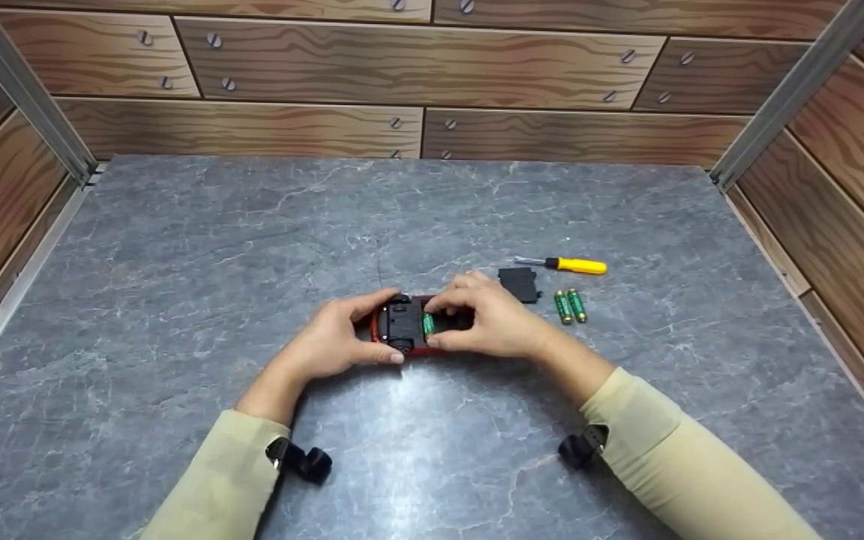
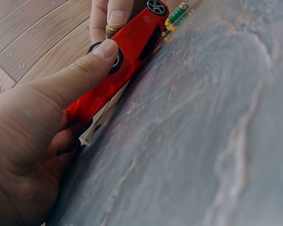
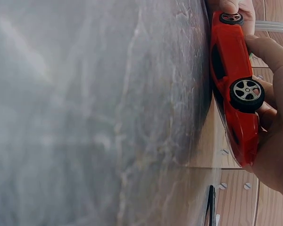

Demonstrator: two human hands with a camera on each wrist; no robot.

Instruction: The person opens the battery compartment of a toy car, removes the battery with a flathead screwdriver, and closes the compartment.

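Note:
A red toy car (image 1: 404, 324) lies wheels-up on the table, its black underside facing me. My left hand (image 1: 331, 337) grips one end, thumb and fingers on opposite sides near the wheels. Over the open battery compartment, my right hand (image 1: 496, 319) pinches a green battery (image 1: 428, 324) between thumb and index finger; how far it sits inside cannot be made out. The left wrist view shows that battery's end (image 2: 112, 31) under the right thumb, beside the red body (image 2: 132, 40). In the right wrist view, the car's side and wheels (image 3: 246, 94) show, while the compartment is hidden.
Right of the car, a black battery cover (image 1: 519, 285) lies near two green batteries (image 1: 571, 307). Behind them is a screwdriver with a yellow handle (image 1: 580, 265). Wood-patterned walls (image 1: 424, 64) border the grey marbled table (image 1: 252, 225) at the back and sides.

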